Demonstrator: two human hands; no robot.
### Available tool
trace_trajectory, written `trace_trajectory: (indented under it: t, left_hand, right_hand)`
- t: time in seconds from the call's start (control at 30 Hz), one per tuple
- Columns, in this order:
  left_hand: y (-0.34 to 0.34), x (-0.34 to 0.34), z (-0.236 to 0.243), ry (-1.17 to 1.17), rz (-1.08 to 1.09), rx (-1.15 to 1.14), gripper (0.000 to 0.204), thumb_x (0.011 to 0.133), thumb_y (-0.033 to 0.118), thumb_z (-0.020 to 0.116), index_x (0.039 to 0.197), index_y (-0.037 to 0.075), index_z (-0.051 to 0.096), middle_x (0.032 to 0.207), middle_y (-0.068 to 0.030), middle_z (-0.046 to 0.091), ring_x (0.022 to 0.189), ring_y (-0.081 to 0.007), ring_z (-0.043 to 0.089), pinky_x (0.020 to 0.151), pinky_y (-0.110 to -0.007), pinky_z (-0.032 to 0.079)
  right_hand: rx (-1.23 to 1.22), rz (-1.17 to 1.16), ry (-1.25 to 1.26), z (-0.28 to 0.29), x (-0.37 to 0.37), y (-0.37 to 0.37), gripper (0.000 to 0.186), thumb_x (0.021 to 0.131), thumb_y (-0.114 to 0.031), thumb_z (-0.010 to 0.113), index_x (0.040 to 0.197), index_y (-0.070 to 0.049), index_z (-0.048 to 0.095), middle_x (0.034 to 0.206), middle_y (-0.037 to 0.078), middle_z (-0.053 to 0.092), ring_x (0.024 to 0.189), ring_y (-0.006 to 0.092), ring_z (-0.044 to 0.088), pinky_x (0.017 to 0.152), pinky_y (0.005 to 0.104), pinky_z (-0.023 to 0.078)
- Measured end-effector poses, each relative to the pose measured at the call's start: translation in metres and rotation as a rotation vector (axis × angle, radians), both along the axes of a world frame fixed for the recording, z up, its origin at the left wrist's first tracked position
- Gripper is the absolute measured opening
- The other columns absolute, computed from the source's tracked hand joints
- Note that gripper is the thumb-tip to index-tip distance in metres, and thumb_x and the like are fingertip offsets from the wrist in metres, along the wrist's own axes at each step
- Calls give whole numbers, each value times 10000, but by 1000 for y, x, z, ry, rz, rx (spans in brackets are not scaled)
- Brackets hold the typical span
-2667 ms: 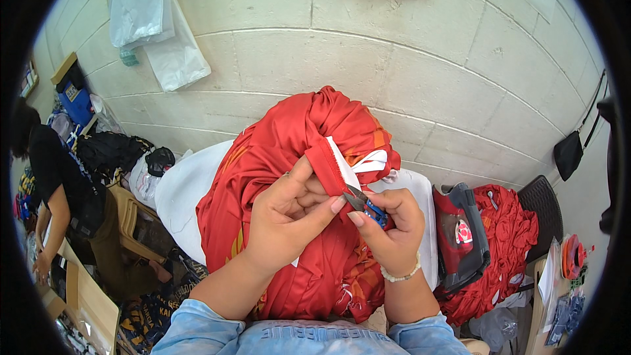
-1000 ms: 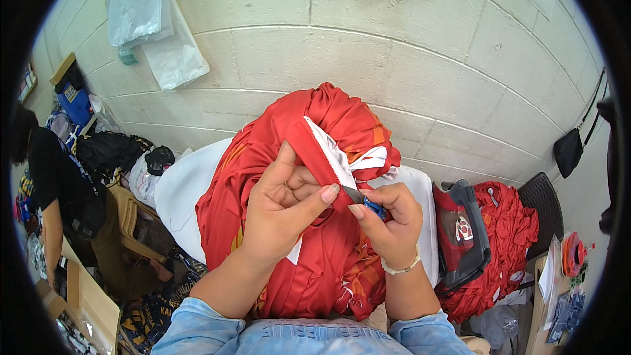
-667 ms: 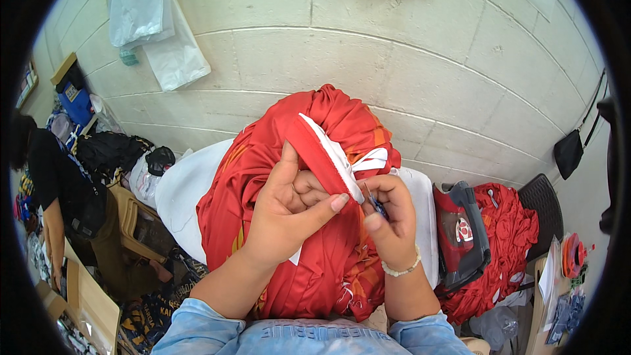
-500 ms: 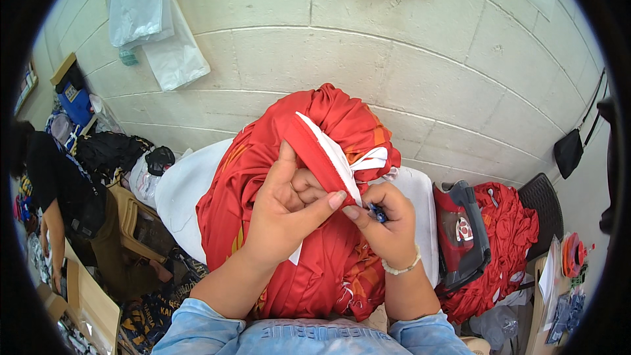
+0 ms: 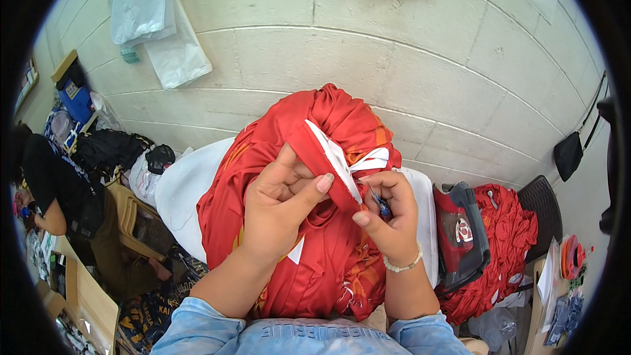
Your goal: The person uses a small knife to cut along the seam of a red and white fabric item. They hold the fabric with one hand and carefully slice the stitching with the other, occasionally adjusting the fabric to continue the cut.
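Note:
A heap of red cloth [image 5: 263, 151] with orange and yellow patches lies in front of me. From it rises a folded red band with a white lining [image 5: 314, 151], held up at a slant. My left hand [image 5: 279, 197] pinches this band between thumb and fingers along its left side. At the band's lower right end is my right hand [image 5: 389, 213], its thumb and forefinger close to the cloth edge. Small blue thread snips [image 5: 381, 206] sit in the right hand's curled fingers, a thin metal tip showing. White strips of cloth [image 5: 371, 160] lie just beyond.
The heap rests on a white surface [image 5: 177, 190] by a block wall [image 5: 276, 59]. To the right stand a red and grey case [image 5: 462, 233] and more red cloth [image 5: 506, 223] on a dark chair. A person in black [image 5: 66, 184] bends over boxes at the left.
My left thumb has moved up along the band, away from its lower end. My right hand has turned slightly, showing more of the snips. The person at left has shifted an arm.

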State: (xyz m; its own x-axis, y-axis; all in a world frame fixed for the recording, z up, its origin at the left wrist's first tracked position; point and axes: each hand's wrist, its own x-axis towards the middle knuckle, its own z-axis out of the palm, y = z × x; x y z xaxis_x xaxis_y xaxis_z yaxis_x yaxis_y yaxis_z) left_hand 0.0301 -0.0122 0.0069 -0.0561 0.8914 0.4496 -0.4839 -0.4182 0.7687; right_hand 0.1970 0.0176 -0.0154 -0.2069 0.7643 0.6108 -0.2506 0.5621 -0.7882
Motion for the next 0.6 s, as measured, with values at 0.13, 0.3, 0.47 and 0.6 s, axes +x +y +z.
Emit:
trace_trajectory:
  t: [0.13, 0.3, 0.47, 0.6]
  left_hand:
    - [-1, 1, -1, 43, -3, 27, 580, 880, -80, 565, 1410, -13, 338, 1109, -105, 634, 988, -130, 617, 883, -254, 471]
    - [0, 1, -1, 8, -17, 17, 641, 877, -92, 562, 1443, -2, 276, 1105, -101, 636, 1004, -125, 610, 887, -249, 467]
    - [-2, 2, -2, 21, -17, 20, 656, 871, -96, 567, 1447, 2, 270, 1097, -98, 639, 1002, -114, 607, 881, -245, 466]
    - [-1, 2, -2, 36, -24, 39, 656, 872, -95, 567, 1448, 1, 268, 1083, -95, 645, 992, -105, 608, 871, -234, 463]
  right_hand:
    - [150, -173, -214, 0, 0, -3, 187, 753, -45, 760, 877, -28, 620, 748, 17, 611, 645, 53, 528, 574, 211, 415]
    - [112, -154, -226, 0, 3, -2, 121, 763, -28, 743, 802, -37, 629, 699, 9, 599, 610, 58, 509, 564, 208, 409]
    - [19, -76, 4, -1, 0, -4, 190, 770, -63, 752, 889, -21, 610, 762, 22, 603, 644, 64, 510, 576, 210, 408]
    - [131, -88, -70, -2, 4, -2, 285, 765, -100, 773, 962, -7, 589, 811, 35, 604, 682, 74, 531, 604, 215, 429]
